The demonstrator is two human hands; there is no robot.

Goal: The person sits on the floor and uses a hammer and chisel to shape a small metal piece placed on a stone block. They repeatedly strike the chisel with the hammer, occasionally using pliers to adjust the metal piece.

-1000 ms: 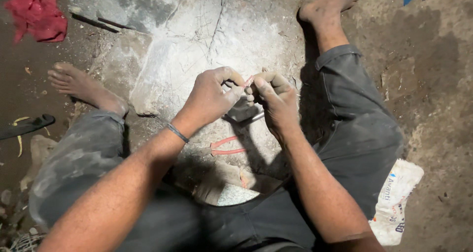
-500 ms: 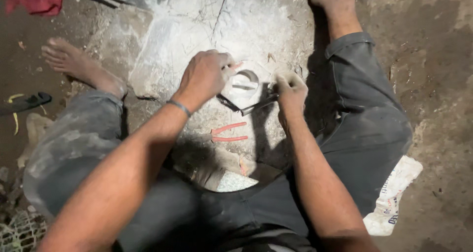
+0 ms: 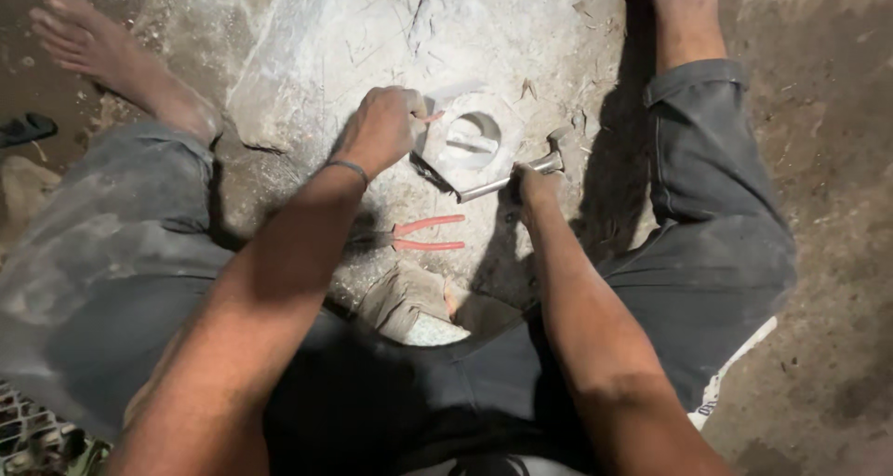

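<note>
while both hands work on the slab, this is how things lie:

slab: a pale, dusty stone slab (image 3: 353, 39) lies on the dirt floor between the person's spread legs; cracks run across its far part.

ring: a pale, flat, round piece with a hole through it (image 3: 470, 141) sits on the slab's near edge, between the two hands.

left hand: the left hand (image 3: 381, 127) is closed in a loose fist just left of the ring, knuckles up, thumb tip against the ring's left rim; whether anything is pinched in the fist cannot be told. a thin band is on the wrist.

right hand: the right hand (image 3: 532, 186) is clamped on the handle of a hammer (image 3: 521, 174), just right of and below the ring.

hammer: its metal shaft lies slanted along the ring's near-right side, head up to the right and near the slab, the far end of the shaft reaching under the ring's lower rim.

pliers: pliers with orange-red grips (image 3: 419, 236) lie on the slab's near edge, just below the ring, between the forearms, touched by neither hand.

feet: bare left foot (image 3: 102, 53) rests off the slab's left edge; the right leg runs along its right edge.

sandal: a dark sandal (image 3: 26, 128) lies on the floor at far left.
</note>
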